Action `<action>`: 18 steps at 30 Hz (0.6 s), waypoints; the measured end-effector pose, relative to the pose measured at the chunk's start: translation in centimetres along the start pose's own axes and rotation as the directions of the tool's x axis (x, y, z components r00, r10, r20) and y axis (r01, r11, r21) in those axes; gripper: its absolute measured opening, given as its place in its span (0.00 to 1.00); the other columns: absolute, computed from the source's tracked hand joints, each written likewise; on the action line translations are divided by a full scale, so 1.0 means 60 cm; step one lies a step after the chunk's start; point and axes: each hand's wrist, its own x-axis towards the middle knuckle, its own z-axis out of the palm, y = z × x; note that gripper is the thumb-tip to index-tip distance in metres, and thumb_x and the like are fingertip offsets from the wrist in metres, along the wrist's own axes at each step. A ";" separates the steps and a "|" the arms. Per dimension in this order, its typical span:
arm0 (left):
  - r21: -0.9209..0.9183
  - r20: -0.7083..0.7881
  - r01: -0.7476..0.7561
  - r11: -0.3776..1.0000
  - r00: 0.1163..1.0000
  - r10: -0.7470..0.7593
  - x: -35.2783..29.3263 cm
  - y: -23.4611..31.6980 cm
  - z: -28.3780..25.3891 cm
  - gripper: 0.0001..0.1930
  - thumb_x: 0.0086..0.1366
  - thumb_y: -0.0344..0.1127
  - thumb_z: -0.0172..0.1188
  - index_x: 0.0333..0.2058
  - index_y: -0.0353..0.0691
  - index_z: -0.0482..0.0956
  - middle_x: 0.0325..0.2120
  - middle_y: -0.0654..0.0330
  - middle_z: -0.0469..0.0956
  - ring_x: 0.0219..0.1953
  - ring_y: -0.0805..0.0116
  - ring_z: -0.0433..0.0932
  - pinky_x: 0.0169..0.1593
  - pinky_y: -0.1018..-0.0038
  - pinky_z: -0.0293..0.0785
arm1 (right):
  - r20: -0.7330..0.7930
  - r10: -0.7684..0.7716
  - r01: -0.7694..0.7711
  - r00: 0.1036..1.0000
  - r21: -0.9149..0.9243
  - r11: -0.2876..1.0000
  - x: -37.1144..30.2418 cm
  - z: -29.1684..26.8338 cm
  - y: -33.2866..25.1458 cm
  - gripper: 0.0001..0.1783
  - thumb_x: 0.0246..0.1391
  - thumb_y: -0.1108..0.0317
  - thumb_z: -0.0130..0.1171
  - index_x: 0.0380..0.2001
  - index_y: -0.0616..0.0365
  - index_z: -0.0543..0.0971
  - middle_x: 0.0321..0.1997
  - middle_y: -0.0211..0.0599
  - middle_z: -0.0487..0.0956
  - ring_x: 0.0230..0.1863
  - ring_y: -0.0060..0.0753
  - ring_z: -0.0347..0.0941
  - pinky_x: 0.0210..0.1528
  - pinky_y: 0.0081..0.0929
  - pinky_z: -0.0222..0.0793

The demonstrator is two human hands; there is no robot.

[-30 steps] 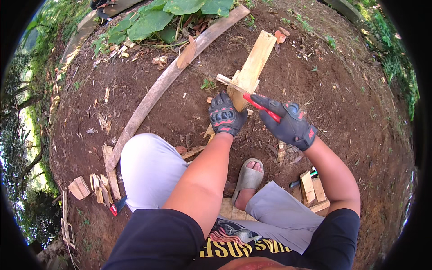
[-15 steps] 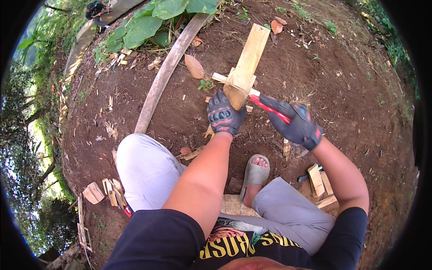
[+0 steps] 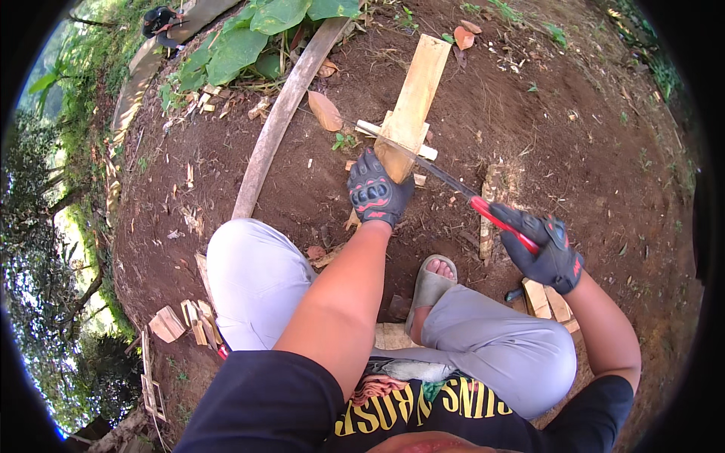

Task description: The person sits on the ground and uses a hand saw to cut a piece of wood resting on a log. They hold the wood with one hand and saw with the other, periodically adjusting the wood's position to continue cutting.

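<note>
A pale wooden plank [image 3: 414, 98] stands tilted on bare soil in front of me, resting on a short cross piece of wood [image 3: 367, 127]. My left hand [image 3: 374, 190], in a black glove with red knuckle pads, grips the plank's near end. My right hand [image 3: 545, 253], also gloved, is shut on the red handle of a handsaw [image 3: 453, 183]. The saw's thin dark blade runs up and left across the plank's lower end, just above my left hand.
A long curved pole [image 3: 278, 121] lies on the soil to the left. Cut wood blocks sit by my left knee [image 3: 185, 321] and by my right knee [image 3: 545, 300]. My sandalled foot [image 3: 432, 281] is between my legs. Large green leaves [image 3: 249, 38] grow at the top.
My right hand has pulled back and to the right with the saw, so more blade shows between it and the plank. The left hand has stayed on the plank.
</note>
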 end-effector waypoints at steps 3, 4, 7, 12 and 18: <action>-0.031 0.028 -0.033 0.999 0.999 0.034 0.004 0.015 0.003 0.55 0.56 0.60 0.79 0.72 0.30 0.67 0.65 0.40 0.75 0.68 0.39 0.74 0.72 0.47 0.70 | -0.117 -0.107 0.105 0.987 -0.019 0.994 0.122 0.097 0.046 0.29 0.69 0.63 0.66 0.72 0.37 0.79 0.53 0.43 0.90 0.41 0.50 0.88 0.46 0.43 0.84; -0.041 0.031 -0.040 0.998 0.999 0.041 0.005 0.015 -0.001 0.55 0.55 0.61 0.79 0.72 0.30 0.67 0.65 0.39 0.75 0.68 0.39 0.74 0.72 0.47 0.70 | -0.085 -0.106 0.104 0.991 -0.019 0.994 0.157 0.114 0.050 0.28 0.70 0.63 0.65 0.72 0.36 0.79 0.53 0.42 0.90 0.42 0.50 0.88 0.46 0.43 0.84; -0.035 0.003 -0.063 0.997 0.998 0.063 0.008 0.015 0.016 0.56 0.54 0.62 0.79 0.72 0.30 0.67 0.65 0.39 0.75 0.68 0.39 0.74 0.72 0.47 0.70 | 0.090 0.032 -0.037 0.995 0.047 0.998 0.156 0.085 0.030 0.25 0.71 0.67 0.63 0.70 0.49 0.81 0.65 0.47 0.86 0.59 0.51 0.87 0.60 0.42 0.84; -0.016 0.004 -0.033 0.999 0.999 0.033 -0.001 0.006 0.012 0.54 0.56 0.61 0.78 0.71 0.29 0.68 0.65 0.37 0.75 0.69 0.34 0.74 0.73 0.45 0.70 | -0.073 0.003 -0.003 0.997 0.009 1.000 -0.041 0.002 0.038 0.29 0.64 0.73 0.69 0.68 0.47 0.83 0.58 0.41 0.90 0.47 0.44 0.91 0.51 0.37 0.85; -0.039 0.065 -0.021 0.999 0.998 0.023 0.008 0.011 0.011 0.56 0.54 0.60 0.79 0.73 0.30 0.66 0.66 0.39 0.74 0.68 0.38 0.74 0.72 0.47 0.70 | -0.061 -0.050 0.054 0.997 0.055 0.997 0.048 0.013 0.086 0.29 0.65 0.68 0.69 0.69 0.45 0.82 0.56 0.41 0.90 0.46 0.48 0.90 0.48 0.39 0.85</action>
